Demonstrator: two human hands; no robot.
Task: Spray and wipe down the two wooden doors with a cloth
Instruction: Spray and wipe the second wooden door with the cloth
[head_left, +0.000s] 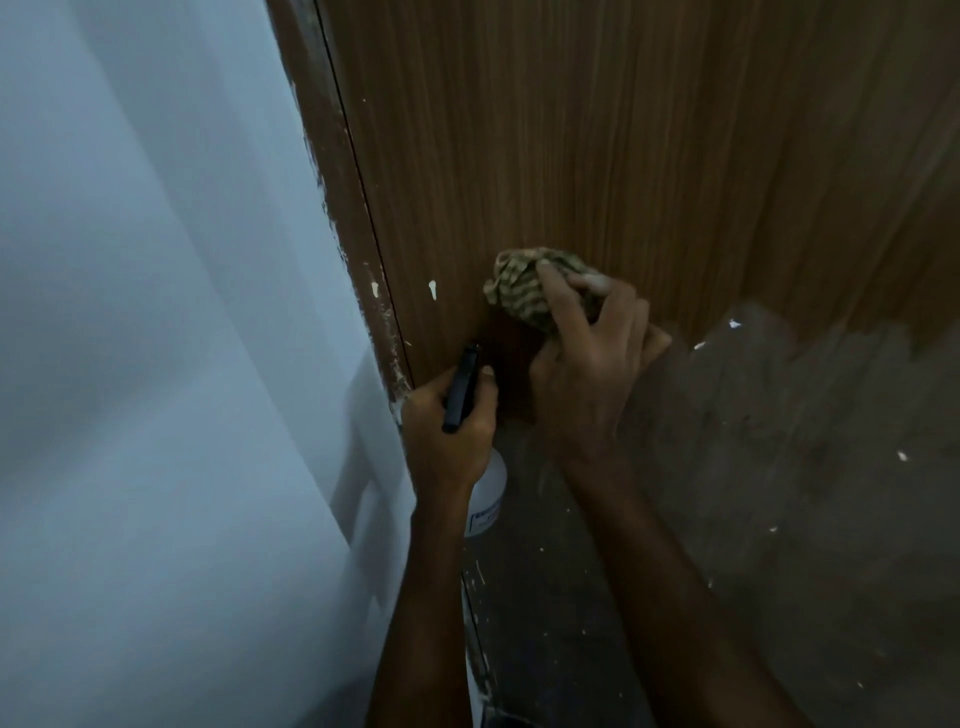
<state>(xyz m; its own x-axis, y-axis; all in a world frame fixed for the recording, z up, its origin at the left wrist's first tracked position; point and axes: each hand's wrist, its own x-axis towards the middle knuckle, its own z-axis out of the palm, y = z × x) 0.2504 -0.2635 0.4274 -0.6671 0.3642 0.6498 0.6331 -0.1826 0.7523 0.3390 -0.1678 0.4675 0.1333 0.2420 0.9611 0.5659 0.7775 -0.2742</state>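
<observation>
Door-cleaning spray bottle (480, 483) is sitting in my left hand (447, 431), just right of the pale wall (156, 312) and the paint-flecked door frame (358, 228); I am curling my fingers around its neck, with the black nozzle (462, 387) pointing up toward the wooden door (623, 130). Further right, my right hand (587, 364) is gripping a bunched striped cloth (519, 291) and pressing it against the door's lower part, where white paint specks (432, 289) are dotting the wood.

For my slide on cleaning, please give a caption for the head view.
Right hand presses a checked cloth on the wooden door; left hand holds a spray bottle.
</observation>
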